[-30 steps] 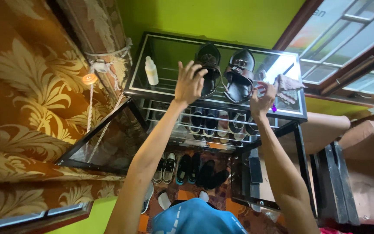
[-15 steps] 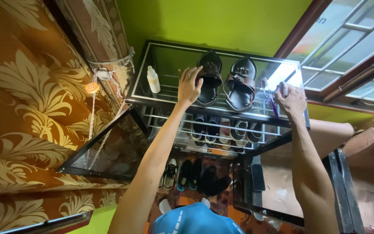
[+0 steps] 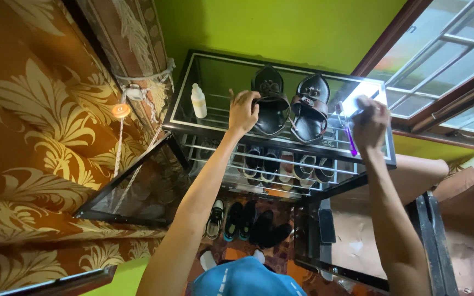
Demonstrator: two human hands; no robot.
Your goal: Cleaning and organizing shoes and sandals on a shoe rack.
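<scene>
The left hand [image 3: 243, 111] is on the glass top [image 3: 215, 74] of a black metal shoe rack [image 3: 281, 143] that stands against a green wall [image 3: 281, 27]. Its fingers are curled and closed on the near edge of the left black sandal [image 3: 270, 101], which lies flat on the glass with its straps up. Just beside it, on the right, lies the right black sandal [image 3: 310, 107], which has a brown strap; the two sandals touch or almost touch at their sides, and I cannot tell which.

The right hand [image 3: 371, 123] is near the right end of the glass top, beside a bright reflection of the window. Its fingers are bent inwards and pressed together, but what they pinch is hidden behind the hand, so I cannot tell. A toothbrush with a purple handle [image 3: 348, 137] lies on the glass between the right sandal and this hand, very near to the hand.

A small white plastic bottle [image 3: 198, 101] stands upright on the left part of the glass, apart from the left hand. Under the glass, more pairs of shoes [image 3: 281, 164] sit on a wire shelf, and other shoes [image 3: 242, 219] are on the floor below. A brown curtain with gold leaves [image 3: 45, 126] hangs at the left, and an open window [image 3: 440, 60] is at the right
</scene>
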